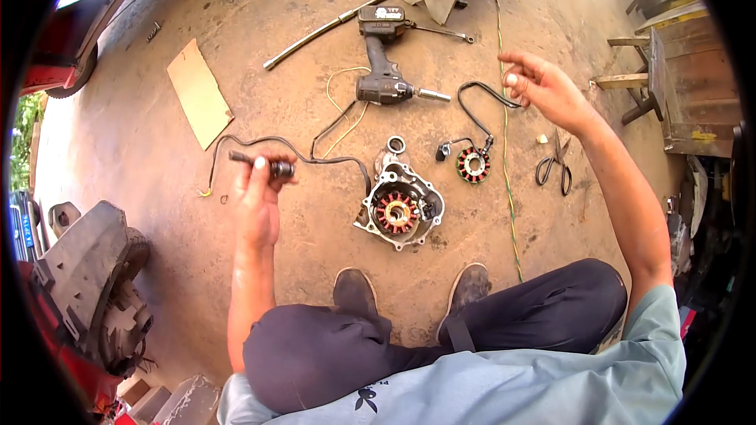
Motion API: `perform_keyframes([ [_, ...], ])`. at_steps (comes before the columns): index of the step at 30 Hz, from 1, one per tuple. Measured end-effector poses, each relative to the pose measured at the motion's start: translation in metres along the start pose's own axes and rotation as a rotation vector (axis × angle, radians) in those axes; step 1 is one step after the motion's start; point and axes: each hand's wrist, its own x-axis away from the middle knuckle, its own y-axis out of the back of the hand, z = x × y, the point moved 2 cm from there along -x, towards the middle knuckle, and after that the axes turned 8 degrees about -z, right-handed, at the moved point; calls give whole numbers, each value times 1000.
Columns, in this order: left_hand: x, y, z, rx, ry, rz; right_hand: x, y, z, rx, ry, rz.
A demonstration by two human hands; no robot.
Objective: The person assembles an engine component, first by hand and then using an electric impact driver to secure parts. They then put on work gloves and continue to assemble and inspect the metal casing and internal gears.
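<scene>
In my left hand [262, 182] is a dark cylindrical part with a narrow shaft [279, 169], held above the floor. My right hand [535, 86] is raised near a loop of black cable [475, 88], index finger stretched and fingers apart. That cable runs to a loose round stator with red coils [483, 164]. Between my hands sits an open metal housing [376, 220] with a second stator [398, 211] inside and a metal ring [396, 144] at its top. Beyond it lies a black cordless impact driver [382, 71] with a socket fitted.
Around are a cardboard piece [197, 94], a long metal bar [319, 33], wrenches [445, 32], scissors [561, 164] and a green-yellow wire [512, 228]. Vehicle parts [87, 275] crowd the left; wooden stools and furniture [654, 71] line the right. My shoes [354, 291] frame the lower floor.
</scene>
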Motion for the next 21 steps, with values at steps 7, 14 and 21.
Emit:
perform_keyframes([
  [7, 35, 45, 90, -148, 318, -116, -28, -33, -34, 561, 41, 248],
  [14, -11, 34, 85, -298, 83, -6, -58, -132, -67, 652, 16, 285],
  [21, -29, 16, 93, -306, 102, -11, -99, -166, -108, 913, 200, 58],
])
